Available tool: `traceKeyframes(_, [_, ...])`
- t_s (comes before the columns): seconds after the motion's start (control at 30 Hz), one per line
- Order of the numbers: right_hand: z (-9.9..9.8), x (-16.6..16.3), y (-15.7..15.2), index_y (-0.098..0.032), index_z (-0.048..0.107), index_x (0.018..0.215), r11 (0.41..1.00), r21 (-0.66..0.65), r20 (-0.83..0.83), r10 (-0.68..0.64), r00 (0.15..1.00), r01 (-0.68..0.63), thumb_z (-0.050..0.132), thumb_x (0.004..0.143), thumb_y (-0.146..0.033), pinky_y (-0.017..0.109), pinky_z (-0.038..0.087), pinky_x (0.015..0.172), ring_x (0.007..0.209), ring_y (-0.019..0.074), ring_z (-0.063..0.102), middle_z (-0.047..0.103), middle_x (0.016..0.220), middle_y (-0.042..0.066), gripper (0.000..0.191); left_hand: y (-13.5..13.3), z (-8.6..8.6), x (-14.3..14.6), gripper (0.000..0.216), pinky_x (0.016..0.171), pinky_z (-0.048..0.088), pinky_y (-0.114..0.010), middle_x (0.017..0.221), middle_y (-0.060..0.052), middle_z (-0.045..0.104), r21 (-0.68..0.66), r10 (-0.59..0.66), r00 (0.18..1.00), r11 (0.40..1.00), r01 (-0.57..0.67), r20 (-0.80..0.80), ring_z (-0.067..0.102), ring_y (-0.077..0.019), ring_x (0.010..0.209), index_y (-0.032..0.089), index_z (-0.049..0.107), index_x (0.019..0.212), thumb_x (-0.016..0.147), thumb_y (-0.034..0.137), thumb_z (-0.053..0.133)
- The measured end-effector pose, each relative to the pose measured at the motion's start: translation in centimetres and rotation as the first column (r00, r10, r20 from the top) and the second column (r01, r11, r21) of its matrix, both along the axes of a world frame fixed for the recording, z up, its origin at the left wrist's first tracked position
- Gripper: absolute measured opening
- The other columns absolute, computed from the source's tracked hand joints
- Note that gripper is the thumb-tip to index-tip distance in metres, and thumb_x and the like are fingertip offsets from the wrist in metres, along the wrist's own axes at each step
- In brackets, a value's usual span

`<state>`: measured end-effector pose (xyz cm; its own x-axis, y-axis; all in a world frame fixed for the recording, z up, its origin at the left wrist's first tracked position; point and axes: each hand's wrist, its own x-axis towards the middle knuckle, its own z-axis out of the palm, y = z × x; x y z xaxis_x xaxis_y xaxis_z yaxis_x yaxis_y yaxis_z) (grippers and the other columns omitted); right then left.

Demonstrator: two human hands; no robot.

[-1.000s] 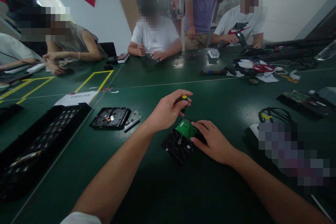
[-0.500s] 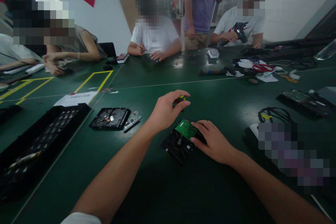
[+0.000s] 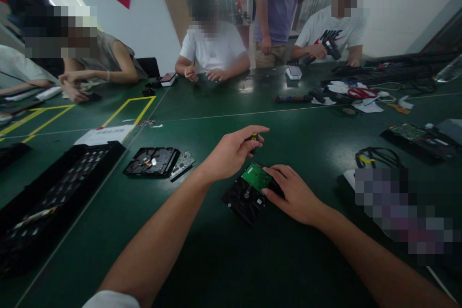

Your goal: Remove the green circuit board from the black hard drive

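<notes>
My left hand [image 3: 234,151] is closed around a screwdriver [image 3: 254,137] with a short black-and-yellow handle, held above the far edge of a hard drive. Its lower end is mostly hidden by my fingers. The black hard drive [image 3: 245,204] lies on the table with its green circuit board [image 3: 255,176] facing up. My right hand [image 3: 294,195] grips the drive's right side, thumb and fingers over the board's edge. To the left rest another hard drive [image 3: 151,162], dark and flat, and a loose circuit board [image 3: 183,164] beside it.
A long black tray [image 3: 65,197] stands at the left, with a paper sheet [image 3: 104,135] behind it. On the right are another drive [image 3: 418,139], a coiled black cable [image 3: 378,156] and a pixelated object [image 3: 400,211]. Several people sit or stand across the green table.
My left hand has shifted slightly right, its index finger straighter and the other fingers curled more around the screwdriver. My right hand and the hard drive have stayed in place.
</notes>
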<state>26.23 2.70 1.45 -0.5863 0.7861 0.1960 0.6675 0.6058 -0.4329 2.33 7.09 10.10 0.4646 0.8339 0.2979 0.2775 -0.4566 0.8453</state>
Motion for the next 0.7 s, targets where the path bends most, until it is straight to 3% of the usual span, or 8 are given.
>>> traceKeyframes(0.27, [0.22, -0.09, 0.01, -0.019, 0.053, 0.146, 1.000, -0.006, -0.007, -0.005, 1.000, 0.005, 0.054, 0.103, -0.047, 0.054, 0.048, 0.106, 0.121, 0.0323, 0.056, 0.060, 0.133, 0.016, 0.051, -0.06, -0.05, 0.14, 0.034, 0.081, 0.058, -0.029, 0.116, -0.007, 0.073, 0.125, 0.146, 0.988, 0.982, -0.138, -0.057, 0.069, -0.0192, 0.098, 0.023, 0.066, 0.133, 0.099, 0.021, 0.059])
traceKeyframes(0.37, [0.20, -0.11, 0.00, -0.020, 0.054, 0.145, 1.000, -0.003, -0.008, -0.001, 1.000, 0.001, 0.054, 0.103, -0.047, 0.055, 0.048, 0.105, 0.121, 0.0326, 0.057, 0.061, 0.132, 0.016, 0.051, -0.08, 0.17, -0.04, 0.037, 0.075, 0.058, -0.027, 0.113, -0.006, 0.072, 0.098, 0.105, 0.992, 0.990, -0.098, -0.074, 0.069, -0.0173, 0.093, 0.024, 0.063, 0.136, 0.101, 0.019, 0.052])
traceKeyframes(0.53, [0.00, -0.05, -0.04, -0.022, 0.054, 0.145, 1.000, 0.015, -0.030, -0.002, 1.000, 0.002, 0.054, 0.103, -0.046, 0.056, 0.049, 0.104, 0.119, 0.0325, 0.058, 0.061, 0.131, 0.015, 0.049, -0.21, 0.59, -0.16, 0.041, 0.069, 0.059, -0.023, 0.118, -0.007, 0.070, 0.032, -0.026, 0.998, 0.999, 0.028, -0.060, 0.068, -0.0187, 0.104, 0.026, 0.061, 0.139, 0.102, 0.019, 0.045])
traceKeyframes(0.7, [-0.05, -0.04, -0.07, -0.022, 0.053, 0.145, 1.000, 0.010, -0.031, -0.006, 1.000, 0.006, 0.053, 0.103, -0.048, 0.056, 0.049, 0.104, 0.120, 0.0328, 0.058, 0.061, 0.132, 0.015, 0.049, -0.13, 0.38, -0.17, 0.038, 0.067, 0.058, -0.023, 0.116, -0.007, 0.071, 0.051, 0.030, 0.997, 0.998, -0.027, -0.071, 0.069, -0.0188, 0.099, 0.025, 0.063, 0.137, 0.101, 0.021, 0.050])
